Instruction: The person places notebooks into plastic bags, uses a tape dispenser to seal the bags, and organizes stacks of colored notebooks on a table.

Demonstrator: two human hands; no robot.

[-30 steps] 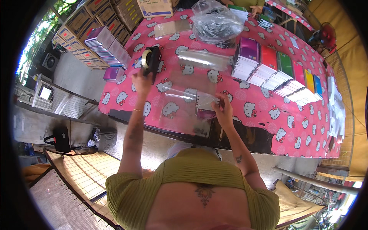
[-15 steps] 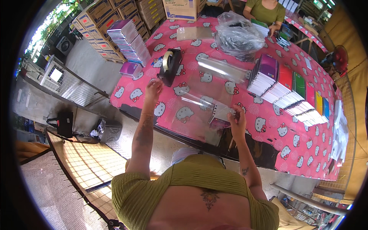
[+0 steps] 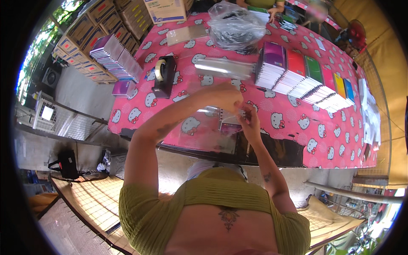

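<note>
A small spiral notebook (image 3: 229, 126) with a purple part to its cover lies near the table's front edge, on clear plastic sheeting (image 3: 204, 138). My right hand (image 3: 250, 121) is closed at its upper right corner, thumb and fingers gripping that edge. Across the table reaches my left forearm, bringing my left hand (image 3: 227, 97) against the fingers of my right. The left fingers are pinched together; anything thin between them is too small to make out. To the left stands a black tape dispenser (image 3: 165, 78) with a roll of tape (image 3: 160, 69).
Rows of coloured spiral notebooks (image 3: 297, 76) stand to the right. Clear plastic rolls (image 3: 223, 68) and a bulging plastic bag (image 3: 238, 29) lie farther back. At the left are stacked notebooks (image 3: 114, 55) and cartons (image 3: 80, 40). A co-worker's hand (image 3: 274, 12) handles notebooks across the table.
My left hand has swung from beside the tape dispenser rightward to the notebook's upper right corner, meeting my right hand. The whole view has shifted, while the notebook stays in front of me.
</note>
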